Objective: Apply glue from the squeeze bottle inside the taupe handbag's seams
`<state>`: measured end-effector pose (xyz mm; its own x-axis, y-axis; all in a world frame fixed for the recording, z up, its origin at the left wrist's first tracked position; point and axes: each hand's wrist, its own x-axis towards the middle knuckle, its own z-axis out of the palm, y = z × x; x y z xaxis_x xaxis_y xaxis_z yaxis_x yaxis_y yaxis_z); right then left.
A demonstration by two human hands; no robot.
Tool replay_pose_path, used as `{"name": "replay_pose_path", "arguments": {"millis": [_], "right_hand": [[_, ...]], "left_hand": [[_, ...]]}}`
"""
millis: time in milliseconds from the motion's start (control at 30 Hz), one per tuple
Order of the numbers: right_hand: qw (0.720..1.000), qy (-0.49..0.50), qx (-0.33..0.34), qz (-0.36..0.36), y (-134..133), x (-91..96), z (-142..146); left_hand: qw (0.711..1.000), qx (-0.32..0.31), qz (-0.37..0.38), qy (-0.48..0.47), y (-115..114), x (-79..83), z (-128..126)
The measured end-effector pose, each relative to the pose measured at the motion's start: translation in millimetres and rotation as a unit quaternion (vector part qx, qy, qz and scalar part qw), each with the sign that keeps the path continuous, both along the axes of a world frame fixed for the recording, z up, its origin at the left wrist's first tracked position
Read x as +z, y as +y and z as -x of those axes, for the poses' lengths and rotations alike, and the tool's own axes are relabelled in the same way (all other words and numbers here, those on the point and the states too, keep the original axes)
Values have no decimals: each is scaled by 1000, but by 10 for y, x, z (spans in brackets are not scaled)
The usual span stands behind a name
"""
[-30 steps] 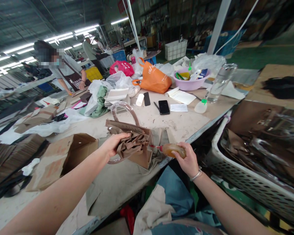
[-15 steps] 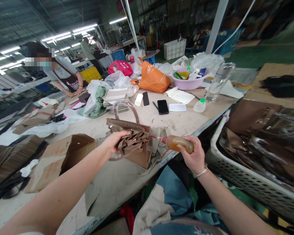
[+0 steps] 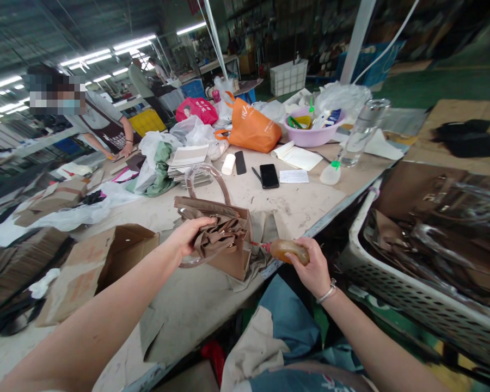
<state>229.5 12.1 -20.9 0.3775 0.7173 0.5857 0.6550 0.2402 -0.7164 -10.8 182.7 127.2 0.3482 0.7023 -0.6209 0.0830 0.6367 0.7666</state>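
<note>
A brown handbag (image 3: 232,261) lies on its side near the table's front edge, its clear-wrapped handle (image 3: 210,174) arching up behind it. My left hand (image 3: 191,235) is closed on the bag's gathered upper part, thumb on top. Farther right, my right hand (image 3: 312,267) wraps round an amber squeeze bottle (image 3: 288,251) with a red nozzle. The nozzle points left, its thin tip at the bag's right edge; whether it touches I cannot tell. Grey-brown cloth (image 3: 265,231) lies under and beside the bag.
An open cardboard box (image 3: 77,272) stands left of my left forearm. To the right, a white basket (image 3: 359,250) holds several brown bags. Behind lie a phone (image 3: 269,176), an orange bag (image 3: 255,128), a lilac basin (image 3: 310,137) and a clear bottle (image 3: 361,136). A person (image 3: 102,120) works across the table.
My right hand has moved left with the squeeze bottle, bringing the nozzle tip closer to the bag's edge. My left hand keeps its hold on the bag. The view has shifted slightly.
</note>
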Motion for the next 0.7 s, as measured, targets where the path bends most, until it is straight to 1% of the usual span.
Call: {"name": "replay_pose_path", "arguments": {"millis": [133, 233, 400, 533, 600, 700], "right_hand": [[1000, -1, 6, 19, -5, -43, 38], [1000, -8, 5, 18, 1, -35, 56], [999, -43, -4, -21, 12, 80, 18], [996, -73, 7, -45, 19, 154, -23], [995, -82, 16, -45, 13, 143, -19], [996, -79, 26, -32, -20, 78, 24]], "left_hand": [[1000, -3, -4, 0, 0, -14, 7], [1000, -4, 0, 2, 3, -29, 21], [1000, 1, -11, 5, 4, -39, 16], [1000, 6, -17, 8, -2, -40, -1], [1000, 5, -20, 4, -3, -44, 1], [1000, 3, -27, -4, 1, -51, 13]]}}
